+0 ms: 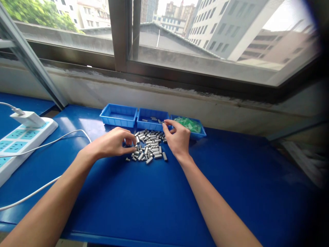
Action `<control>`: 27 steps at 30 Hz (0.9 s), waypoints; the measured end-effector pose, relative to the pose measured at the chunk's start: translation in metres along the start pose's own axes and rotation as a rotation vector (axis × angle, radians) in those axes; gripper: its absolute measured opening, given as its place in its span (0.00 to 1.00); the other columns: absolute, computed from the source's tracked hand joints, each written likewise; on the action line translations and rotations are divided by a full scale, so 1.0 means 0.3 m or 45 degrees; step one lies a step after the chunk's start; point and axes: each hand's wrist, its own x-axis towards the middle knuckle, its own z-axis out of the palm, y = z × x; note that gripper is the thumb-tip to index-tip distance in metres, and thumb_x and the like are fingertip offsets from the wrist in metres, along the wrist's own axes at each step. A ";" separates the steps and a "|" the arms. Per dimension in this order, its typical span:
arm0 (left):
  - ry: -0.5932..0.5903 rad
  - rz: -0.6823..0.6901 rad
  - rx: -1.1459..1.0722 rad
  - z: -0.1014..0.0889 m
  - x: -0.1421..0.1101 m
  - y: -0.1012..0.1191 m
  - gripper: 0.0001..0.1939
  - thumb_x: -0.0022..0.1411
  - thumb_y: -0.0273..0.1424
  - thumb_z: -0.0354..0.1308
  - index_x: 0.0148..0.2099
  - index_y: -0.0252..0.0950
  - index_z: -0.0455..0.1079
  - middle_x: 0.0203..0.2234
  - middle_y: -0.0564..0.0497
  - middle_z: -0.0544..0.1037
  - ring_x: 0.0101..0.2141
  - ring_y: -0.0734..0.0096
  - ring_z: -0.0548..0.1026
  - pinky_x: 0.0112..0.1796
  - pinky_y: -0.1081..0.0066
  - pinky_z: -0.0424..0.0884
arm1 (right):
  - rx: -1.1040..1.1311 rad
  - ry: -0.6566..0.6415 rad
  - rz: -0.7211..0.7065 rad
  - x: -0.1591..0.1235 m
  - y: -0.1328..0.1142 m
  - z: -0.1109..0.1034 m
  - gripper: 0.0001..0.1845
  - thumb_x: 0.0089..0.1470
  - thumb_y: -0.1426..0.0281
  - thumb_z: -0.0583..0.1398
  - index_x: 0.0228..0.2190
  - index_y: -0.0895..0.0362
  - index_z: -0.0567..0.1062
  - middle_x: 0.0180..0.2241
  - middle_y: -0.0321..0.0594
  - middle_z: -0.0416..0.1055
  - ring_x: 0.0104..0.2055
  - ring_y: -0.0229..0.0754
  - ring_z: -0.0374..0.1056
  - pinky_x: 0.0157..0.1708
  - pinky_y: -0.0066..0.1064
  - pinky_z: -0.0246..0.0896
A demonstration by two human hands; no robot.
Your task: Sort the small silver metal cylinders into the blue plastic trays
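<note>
A heap of small silver metal cylinders (150, 145) lies on the blue table (144, 199) in front of three blue trays. My left hand (113, 143) rests at the heap's left edge, its fingers curled in a pinch around a cylinder. My right hand (177, 137) hovers at the heap's right side near the middle tray (152, 124), fingertips pinched together on a small piece I cannot make out. The middle tray holds a few cylinders. The left tray (118, 116) looks empty. The right tray (198, 132) holds green parts (189, 123).
A white power strip (17, 144) with a plugged-in charger (27, 118) sits at the left, its white cables (61, 135) trailing over the table. A window sill and wall run behind the trays. A grey object lies off the table's right end.
</note>
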 end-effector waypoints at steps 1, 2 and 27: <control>-0.006 -0.006 -0.003 0.001 0.002 -0.001 0.06 0.59 0.35 0.62 0.36 0.38 0.78 0.29 0.51 0.79 0.30 0.70 0.76 0.33 0.74 0.68 | 0.008 0.000 0.000 -0.004 -0.003 -0.003 0.14 0.58 0.63 0.59 0.40 0.55 0.81 0.40 0.43 0.80 0.24 0.40 0.69 0.38 0.36 0.67; -0.013 -0.015 -0.006 0.003 0.004 -0.001 0.06 0.59 0.34 0.62 0.36 0.37 0.78 0.29 0.51 0.79 0.29 0.70 0.76 0.33 0.74 0.68 | 0.023 0.006 0.002 -0.009 -0.007 -0.006 0.14 0.59 0.63 0.59 0.41 0.55 0.81 0.41 0.44 0.80 0.24 0.40 0.69 0.38 0.36 0.67; 0.010 -0.142 -0.070 -0.001 -0.008 -0.019 0.07 0.58 0.30 0.59 0.40 0.37 0.75 0.26 0.53 0.80 0.26 0.72 0.77 0.29 0.77 0.69 | 0.263 -0.150 0.082 -0.045 -0.036 -0.045 0.14 0.59 0.62 0.58 0.43 0.55 0.76 0.39 0.42 0.78 0.25 0.39 0.70 0.29 0.31 0.67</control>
